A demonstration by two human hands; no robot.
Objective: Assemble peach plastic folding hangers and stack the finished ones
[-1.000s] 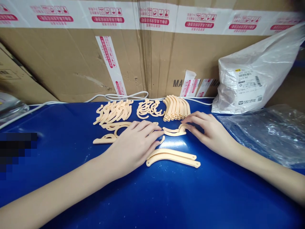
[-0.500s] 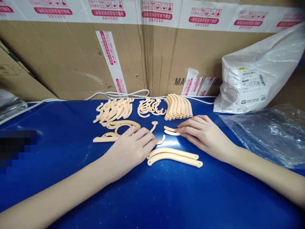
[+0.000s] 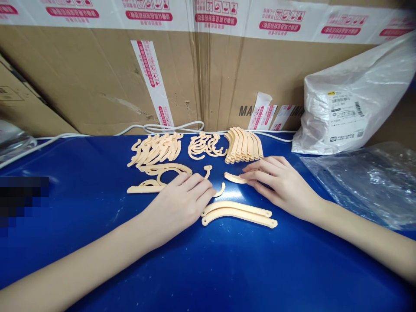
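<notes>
The left hand point(image 3: 186, 201) lay palm down, its forearm reaching in from the lower left; the fingers were bent and held close together, tips pointing right. It covered part of a ring-shaped cream piece point(image 3: 158, 177), and whether it gripped anything underneath could not be told.

The right hand point(image 3: 276, 180) came in from the right with its wrist low, thumb and fingers closing in a pinch on one end of a short curved strip point(image 3: 234, 178), whose other end pointed left, just above the blue tabletop point(image 3: 227, 268) or on it. Two long curved arms point(image 3: 238, 212) lay side by side nearer the person, between the hands. Behind were S-curved pieces point(image 3: 157, 149), small hooks point(image 3: 199, 149) and a row of matching curved arms point(image 3: 243, 145).

On the cardboard box point(image 3: 107, 78), black capitals began "MA", the rest partly covered by tape patches. White packing tape point(image 3: 152, 82) carried pale Chinese characters on red bars beside handling icons. A white plastic bag point(image 3: 318, 112) bore a shipping label point(image 3: 346, 117) with barcodes, its print too small to read.
</notes>
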